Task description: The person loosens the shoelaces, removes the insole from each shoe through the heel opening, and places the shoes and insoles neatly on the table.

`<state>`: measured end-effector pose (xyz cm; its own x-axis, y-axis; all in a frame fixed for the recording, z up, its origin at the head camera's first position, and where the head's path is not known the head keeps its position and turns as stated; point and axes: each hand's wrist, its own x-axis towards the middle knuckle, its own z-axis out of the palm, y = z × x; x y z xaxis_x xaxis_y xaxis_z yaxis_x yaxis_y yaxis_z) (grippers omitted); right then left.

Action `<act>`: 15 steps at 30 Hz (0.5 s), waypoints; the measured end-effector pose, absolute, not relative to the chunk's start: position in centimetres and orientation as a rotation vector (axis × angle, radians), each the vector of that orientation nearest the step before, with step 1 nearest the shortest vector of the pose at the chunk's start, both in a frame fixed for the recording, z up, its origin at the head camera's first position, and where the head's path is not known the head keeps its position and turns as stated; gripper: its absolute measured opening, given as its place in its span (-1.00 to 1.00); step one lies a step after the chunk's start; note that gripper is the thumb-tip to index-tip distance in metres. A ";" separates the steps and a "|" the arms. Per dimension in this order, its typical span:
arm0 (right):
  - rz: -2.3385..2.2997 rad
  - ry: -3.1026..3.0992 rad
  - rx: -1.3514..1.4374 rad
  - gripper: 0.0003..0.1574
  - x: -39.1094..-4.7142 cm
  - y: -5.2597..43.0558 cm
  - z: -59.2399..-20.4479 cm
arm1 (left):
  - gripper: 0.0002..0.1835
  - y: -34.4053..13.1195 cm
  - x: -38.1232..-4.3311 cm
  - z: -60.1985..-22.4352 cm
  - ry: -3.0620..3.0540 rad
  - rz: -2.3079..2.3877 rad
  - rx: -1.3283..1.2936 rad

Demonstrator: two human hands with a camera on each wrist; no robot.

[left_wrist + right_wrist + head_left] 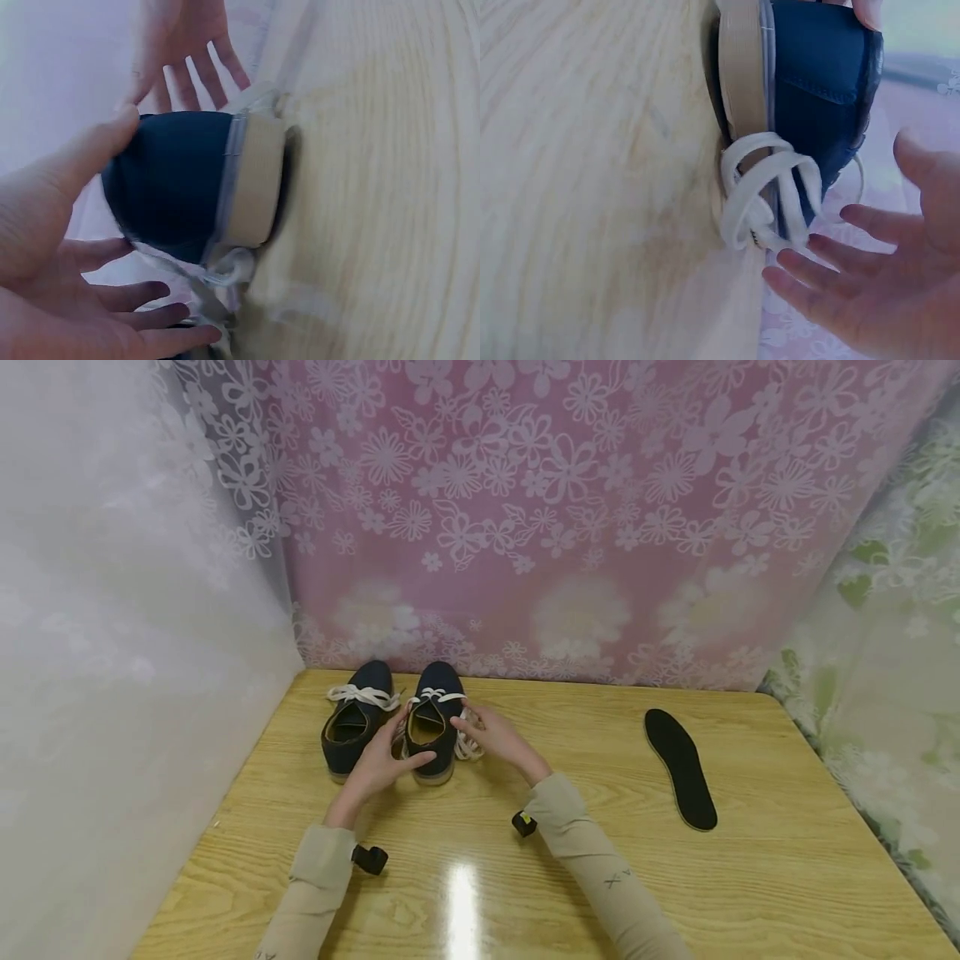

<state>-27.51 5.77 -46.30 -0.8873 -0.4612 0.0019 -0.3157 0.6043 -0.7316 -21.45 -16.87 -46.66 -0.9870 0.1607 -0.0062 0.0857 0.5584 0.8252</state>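
Two navy lace-up shoes stand on the wooden table in the head view, toes toward the back. My left hand [381, 763] is at the right-hand shoe [438, 758], thumb at its heel collar and the other fingers spread along its left side. In the left wrist view the dark heel [176, 184] and tan sole [255, 184] face the camera. My right hand [495, 737] lies on that shoe's right side with loosely extended fingers. White laces [769, 184] hang in loops by those fingertips in the right wrist view. The left-hand shoe [372, 680] stands beside my left hand, its laces tied.
A black insole [681, 768] lies flat on the right part of the wooden table [585, 735]. Behind the table hangs a pink flowered curtain [487, 527]. A white curtain [135, 610] borders the left side and a green-leafed one [892, 677] the right.
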 end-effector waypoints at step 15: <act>-1.165 3.022 -0.696 -0.54 -25.3 3.7 -43.6 | -0.65 -18.8 -19.0 -42.8 2.896 1.741 0.402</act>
<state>-25.33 3.68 -43.63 -0.8979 -0.3204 0.3019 -0.4401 0.6668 -0.6014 -19.01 -18.77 -42.80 -0.9386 0.0651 0.3388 0.3297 0.4579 0.8256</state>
